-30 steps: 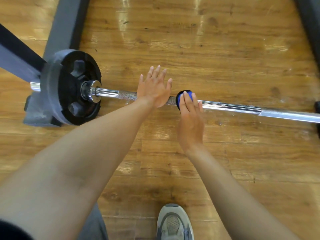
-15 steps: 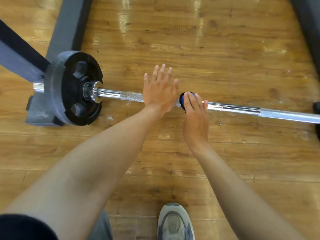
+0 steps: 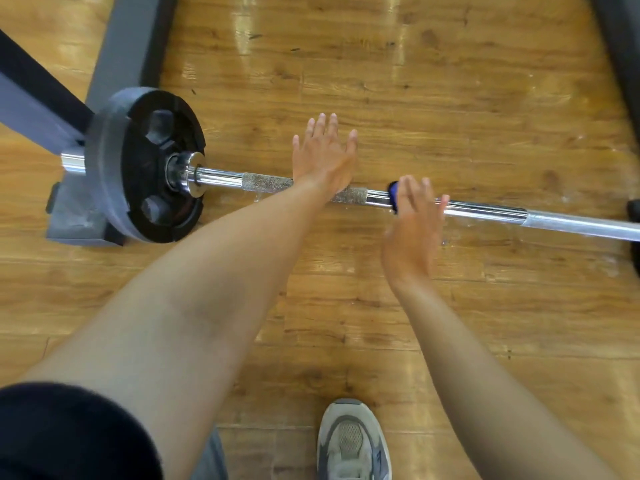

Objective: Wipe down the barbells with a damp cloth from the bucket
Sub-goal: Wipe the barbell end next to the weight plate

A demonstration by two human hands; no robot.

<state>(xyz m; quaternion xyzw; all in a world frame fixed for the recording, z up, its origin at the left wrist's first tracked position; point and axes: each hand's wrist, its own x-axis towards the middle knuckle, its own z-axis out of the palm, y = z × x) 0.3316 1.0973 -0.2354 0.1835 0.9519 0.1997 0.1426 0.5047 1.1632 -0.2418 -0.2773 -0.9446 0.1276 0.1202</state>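
The barbell (image 3: pixel 485 211) lay across the wooden floor (image 3: pixel 450 98), running left to right, its chrome shaft catching the light. At the left end a black weight plate (image 3: pixel 145 168) sat on the sleeve, hard up against a grey steel frame (image 3: pixel 114 46) that ran away to the far left.

The left hand (image 3: pixel 323 157) was flat over the bar, fingers straight and loosely spread, pointing away toward the far side. The heel of the palm sat over the rough knurled stretch (image 3: pixel 266 182) of the shaft; the hand held nothing, just lay across it.

The right hand (image 3: pixel 412 226) was a little to the right, also with its fingers straight and close together, laid over the bar. Under those fingers (image 3: pixel 420 199) was a bit of blue, the cloth (image 3: pixel 393 195), peeking out on the left side of the hand and pressed to the shaft. It was mostly hidden, and the hand was blurred, so I could not tell whether the thumb curled beneath the bar.

Both bare forearms reached out from the near side, the left one crossing over the floor from a dark sleeve (image 3: pixel 69 431) at the near left corner. Down at the near edge, one grey trainer (image 3: pixel 353 441) was planted on the boards, toe pointing toward the bar. At the far right, a dark frame piece (image 3: pixel 620 46) ran down the edge.
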